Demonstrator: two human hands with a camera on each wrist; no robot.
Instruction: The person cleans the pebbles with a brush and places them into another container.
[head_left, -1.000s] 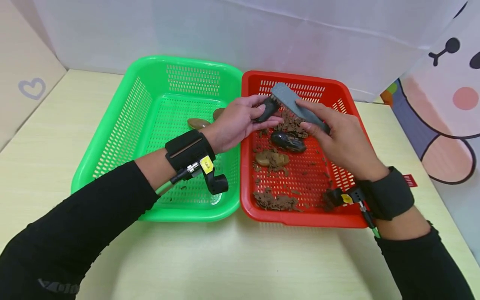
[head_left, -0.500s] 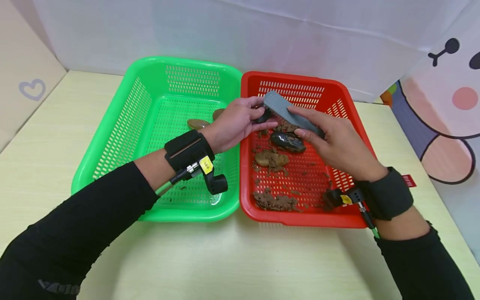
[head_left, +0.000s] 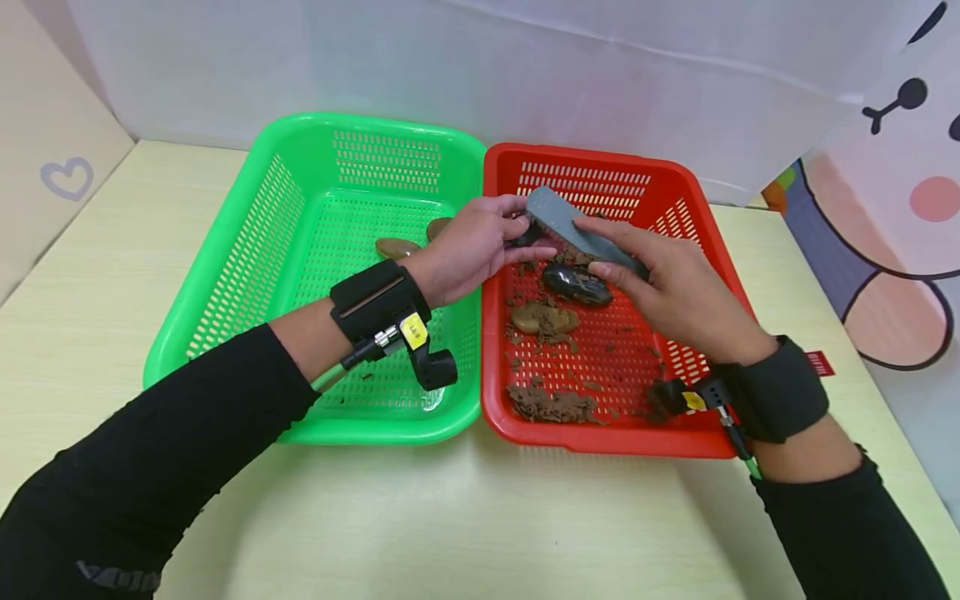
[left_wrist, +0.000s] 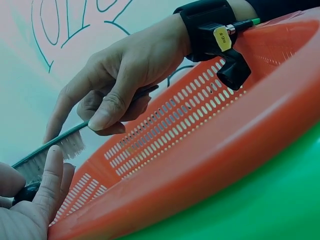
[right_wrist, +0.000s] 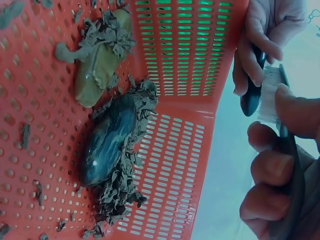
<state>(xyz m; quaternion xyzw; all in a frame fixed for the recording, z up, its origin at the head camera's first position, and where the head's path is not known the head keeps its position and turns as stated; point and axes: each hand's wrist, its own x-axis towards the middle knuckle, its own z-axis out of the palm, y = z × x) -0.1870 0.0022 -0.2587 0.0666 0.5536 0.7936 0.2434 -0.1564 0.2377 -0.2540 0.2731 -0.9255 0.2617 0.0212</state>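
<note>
Over the red basket [head_left: 495, 367], my left hand [head_left: 465, 254] holds a smooth dark stone [right_wrist: 251, 100] between thumb and fingers. My right hand [head_left: 682, 283] grips a grey brush [head_left: 562, 218] by its handle, with thumb and fingers around it. The pale bristles [right_wrist: 270, 92] lie against the stone's face, and in the head view the brush head covers much of that stone. Beneath the hands, in the red basket, rest a shiny black stone [head_left: 576, 283] and a tan stone [head_left: 528, 317] partly covered by brown crumbs.
Brown clay-like crumbs [head_left: 551, 402] lie in clumps across the red basket's floor. On the left, touching it, stands a green basket [head_left: 217, 275] with tan stones [head_left: 395, 247] inside, partly behind my left wrist. Both baskets sit on a pale wooden table [head_left: 480, 517] before a white wall.
Since a second ago the brush and my right hand have shifted slightly left, covering more of the dark stone. Between the last two frames they hardly differ.
</note>
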